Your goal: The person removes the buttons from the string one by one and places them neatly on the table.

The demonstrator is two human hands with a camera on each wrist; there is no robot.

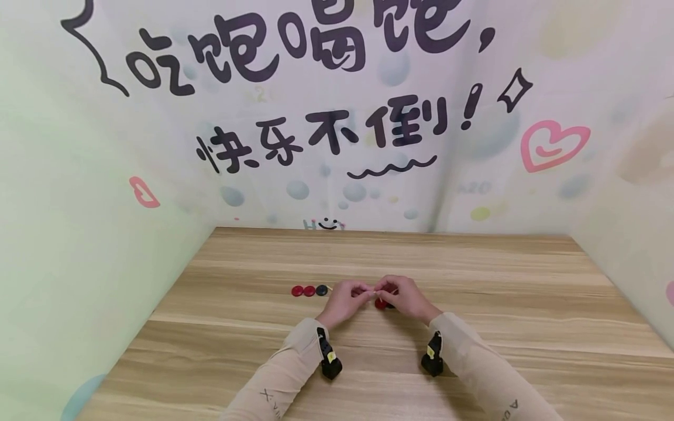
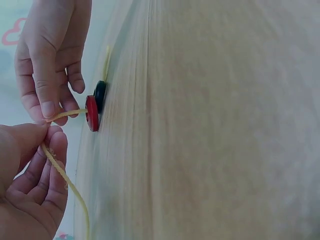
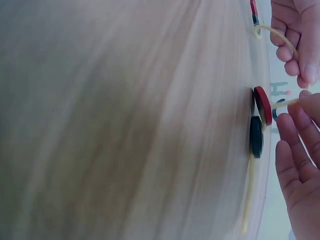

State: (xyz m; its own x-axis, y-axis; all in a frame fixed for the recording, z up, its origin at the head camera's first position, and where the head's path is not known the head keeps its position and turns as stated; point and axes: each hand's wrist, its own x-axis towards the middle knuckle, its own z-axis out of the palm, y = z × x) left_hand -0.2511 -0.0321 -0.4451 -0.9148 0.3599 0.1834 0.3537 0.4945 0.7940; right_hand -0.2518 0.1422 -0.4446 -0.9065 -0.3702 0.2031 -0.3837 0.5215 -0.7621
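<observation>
My left hand [image 1: 342,300] and right hand [image 1: 406,297] meet fingertip to fingertip above the table, both pinching a thin yellow cord [image 2: 70,184]. From the right fingertips the cord runs to a round red button-like disc [image 2: 92,113], which stands tilted on edge. Touching it is a black disc [image 3: 256,136], with a tail of cord beyond. To the left of my left hand, two red discs [image 1: 303,291] and a black disc [image 1: 322,290] lie in a row, with cord at the black one. The cord's tip between the fingers is too small to make out.
The wood-grain table [image 1: 210,345] reaches back to a printed cloth wall [image 1: 284,202] with black lettering. Pale walls close off both sides. A black camera is strapped to each wrist.
</observation>
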